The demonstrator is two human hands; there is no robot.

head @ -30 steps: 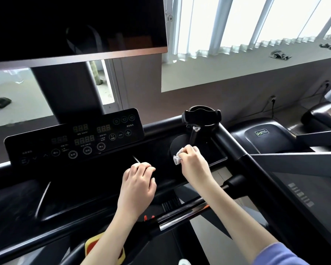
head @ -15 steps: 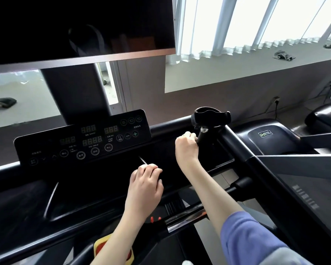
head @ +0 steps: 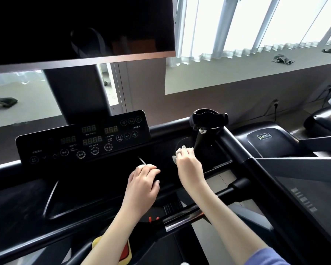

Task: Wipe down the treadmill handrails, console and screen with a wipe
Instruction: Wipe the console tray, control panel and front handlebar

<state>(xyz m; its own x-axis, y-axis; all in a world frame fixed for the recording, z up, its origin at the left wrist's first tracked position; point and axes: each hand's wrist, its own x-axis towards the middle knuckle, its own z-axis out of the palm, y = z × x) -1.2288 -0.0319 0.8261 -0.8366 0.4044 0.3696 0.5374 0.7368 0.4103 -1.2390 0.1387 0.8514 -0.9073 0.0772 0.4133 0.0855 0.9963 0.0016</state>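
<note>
My right hand point(head: 188, 166) grips a crumpled white wipe point(head: 179, 152) against the foot of the black stem of the phone holder point(head: 208, 119), in the right recess of the console tray point(head: 221, 159). My left hand point(head: 143, 181) rests with curled fingers on the middle of the black console, holding nothing that I can see. The button panel point(head: 84, 140) with dim digits stands tilted behind the hands. A large dark screen point(head: 80, 27) hangs above. The right handrail point(head: 243, 159) runs back toward me, and a chrome crossbar point(head: 182, 219) lies under my forearms.
A second treadmill point(head: 266, 138) stands to the right, another beyond it. A wide window sill point(head: 237, 73) with dark rags runs behind. A yellow and red safety key tab point(head: 125, 251) sits low near my left forearm.
My right hand went up the phone holder's stem half a second ago and has come back down to its foot, where the wipe shows again. My left hand has stayed put.
</note>
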